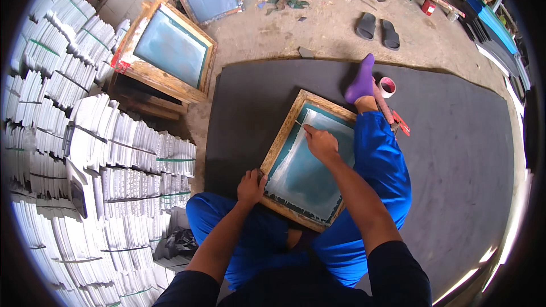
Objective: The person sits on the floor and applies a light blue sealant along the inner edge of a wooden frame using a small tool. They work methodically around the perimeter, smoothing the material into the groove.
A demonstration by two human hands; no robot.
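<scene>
clamping fingers of the right hand (322, 143) on a thin tool (300, 124) and of the left hand (251, 188) on the screen-printing frame (284, 131) between the legs (385, 162) on the dark mat (455, 142), perhaps risking scratched mesh (310, 173) from overpressing.

One head view, left fisheye of a side-by-side pair. Looks from above the person's lap, steeply down and slightly forward. Forearms (368, 202) enter from the lower edge. Wood-framed printing screen (310, 176) near center, both left hand (251, 187) and right hand (322, 143) close below the lens. Farther off: slide sandals (391, 35) up top, strapped paper stacks (133, 136) at left rim. Black mat (460, 148) edges bow; corners vignetted black.
</scene>
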